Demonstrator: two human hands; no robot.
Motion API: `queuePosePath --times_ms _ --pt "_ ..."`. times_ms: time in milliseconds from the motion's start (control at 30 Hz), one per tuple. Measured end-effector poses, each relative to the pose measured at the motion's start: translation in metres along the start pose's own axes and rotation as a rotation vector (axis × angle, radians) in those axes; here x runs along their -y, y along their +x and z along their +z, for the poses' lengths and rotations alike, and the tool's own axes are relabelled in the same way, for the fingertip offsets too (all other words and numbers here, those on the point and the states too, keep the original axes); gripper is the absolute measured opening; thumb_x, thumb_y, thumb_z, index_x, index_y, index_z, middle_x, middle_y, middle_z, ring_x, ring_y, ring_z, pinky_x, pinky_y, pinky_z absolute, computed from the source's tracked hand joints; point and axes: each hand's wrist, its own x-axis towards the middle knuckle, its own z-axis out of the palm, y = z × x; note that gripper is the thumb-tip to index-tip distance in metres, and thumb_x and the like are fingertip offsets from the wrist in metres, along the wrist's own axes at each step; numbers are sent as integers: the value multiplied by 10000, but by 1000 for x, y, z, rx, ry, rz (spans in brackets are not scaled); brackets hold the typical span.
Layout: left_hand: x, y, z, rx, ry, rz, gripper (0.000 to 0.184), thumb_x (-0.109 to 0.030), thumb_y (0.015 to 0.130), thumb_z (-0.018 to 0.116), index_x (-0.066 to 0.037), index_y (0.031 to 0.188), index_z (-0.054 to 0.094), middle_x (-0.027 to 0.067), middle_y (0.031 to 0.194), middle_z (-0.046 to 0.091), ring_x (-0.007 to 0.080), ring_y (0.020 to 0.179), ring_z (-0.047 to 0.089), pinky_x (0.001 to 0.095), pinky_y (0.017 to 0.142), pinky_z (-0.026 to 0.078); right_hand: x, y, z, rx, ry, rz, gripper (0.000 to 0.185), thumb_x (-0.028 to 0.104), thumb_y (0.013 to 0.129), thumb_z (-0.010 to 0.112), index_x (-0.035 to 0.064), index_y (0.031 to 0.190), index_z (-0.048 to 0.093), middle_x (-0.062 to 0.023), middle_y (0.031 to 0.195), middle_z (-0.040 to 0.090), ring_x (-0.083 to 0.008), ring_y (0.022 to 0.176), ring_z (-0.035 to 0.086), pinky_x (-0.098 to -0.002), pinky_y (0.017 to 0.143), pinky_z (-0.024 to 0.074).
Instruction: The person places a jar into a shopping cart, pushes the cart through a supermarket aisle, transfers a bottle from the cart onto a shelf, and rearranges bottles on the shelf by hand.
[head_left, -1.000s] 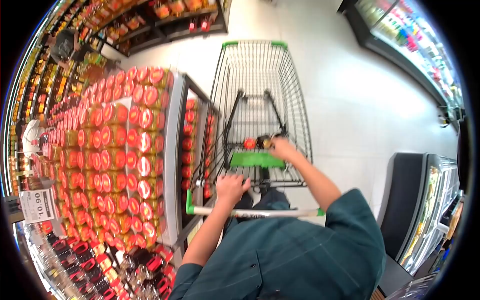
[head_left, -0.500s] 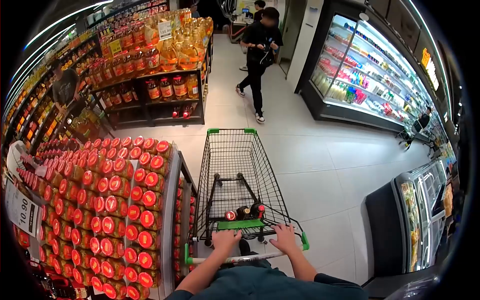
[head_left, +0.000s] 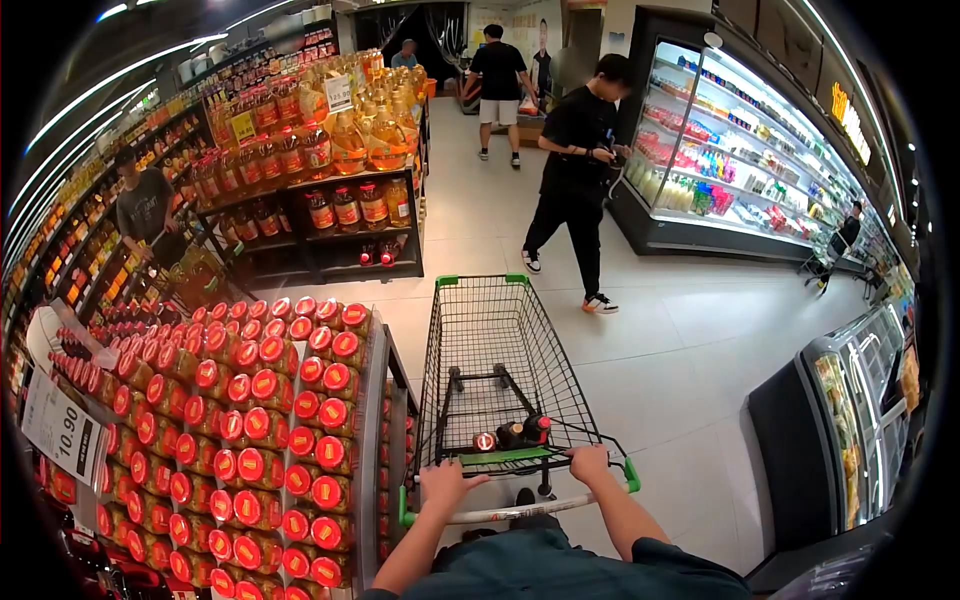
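Note:
A wire shopping cart (head_left: 500, 340) with green corner pieces stands right in front of me. My left hand (head_left: 450, 487) rests over the left side of its rear, wrist above the handle, thumb stretched out to the right. My right hand (head_left: 590, 465) lies further right, its fingers curled on the cart's rear edge near the green handle end. The white handle bar (head_left: 510, 514) runs beneath both forearms. Inside the cart, close to the green strip (head_left: 505, 456), lie several dark bottles or jars (head_left: 512, 434), one with a red cap.
Red-lidded jars (head_left: 250, 465) are stacked at my left, close beside the cart. Ahead stands a shelf of oil bottles (head_left: 345, 205). A person in black (head_left: 575, 180) walks on the tiled floor ahead. At right are a lit refrigerator (head_left: 740, 140) and a low freezer (head_left: 800, 450).
The person in black has come nearer and moved right, revealing another person walking behind. My right hand's spread fingers have curled in. The cart and jars sit slightly lower and further right in view.

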Motion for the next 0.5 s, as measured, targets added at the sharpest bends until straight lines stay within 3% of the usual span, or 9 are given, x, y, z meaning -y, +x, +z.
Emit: queuePosePath --times_ms 67,167,367,500 --pt "0 3 3 -56 22 66 871 -910 729 538 -93 925 766 99 868 723 289 804 688 427 792 450 0 7 1 1 12 0 344 132 842 544 259 1023 807 -101 940 762 -288 940 710 -500 1071 378" --pt "-1 29 -9 188 -25 7 843 -900 729 556 -105 913 767 76 774 708 273 766 686 428 737 445 1 25 -8 -28 -11 -40 335 141 819 579 249 1038 809 -104 941 767 -275 945 711 -462 969 425" --pt "-11 61 -17 155 -34 -42 763 -879 715 605 -134 777 761 42 682 675 255 695 668 417 694 424 -3 64 -22 -117 -16 -91 308 141 801 593 247 981 820 -103 869 761 -308 838 712 -455 890 471" --pt "-7 80 4 -17 -21 -28 768 -880 701 610 -122 704 733 60 646 665 275 637 661 417 638 431 -6 90 -38 -162 54 -144 296 134 769 635 218 983 822 -112 864 758 -329 810 706 -437 848 503"
